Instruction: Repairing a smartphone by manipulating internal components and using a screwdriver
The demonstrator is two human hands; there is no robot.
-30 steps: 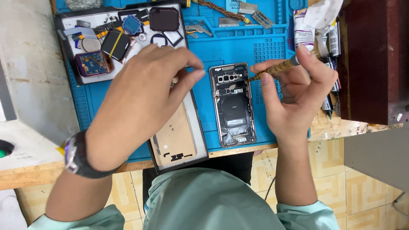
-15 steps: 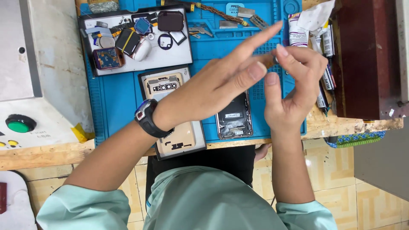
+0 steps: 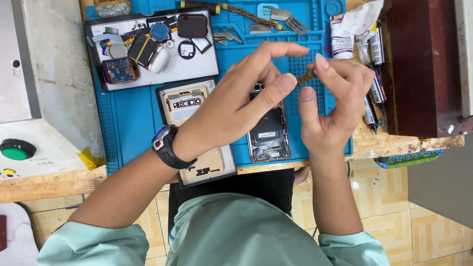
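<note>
An opened phone body lies on the blue work mat, with its gold back cover on a dark tray to the left. My right hand holds a small brown-handled screwdriver above the phone. Raised over the phone, my left hand reaches its fingertips to the screwdriver's tip. A dark watch sits on my left wrist. The phone's upper part is hidden behind my left hand.
A white tray with several small phone parts sits at the back left. Tweezers and metal blades lie at the mat's far edge. Tubes and pens stand beside a dark red box. A green button is at left.
My left hand lifted off the gold back cover and swung right to meet the screwdriver tip. My right hand raised the screwdriver from the phone.
</note>
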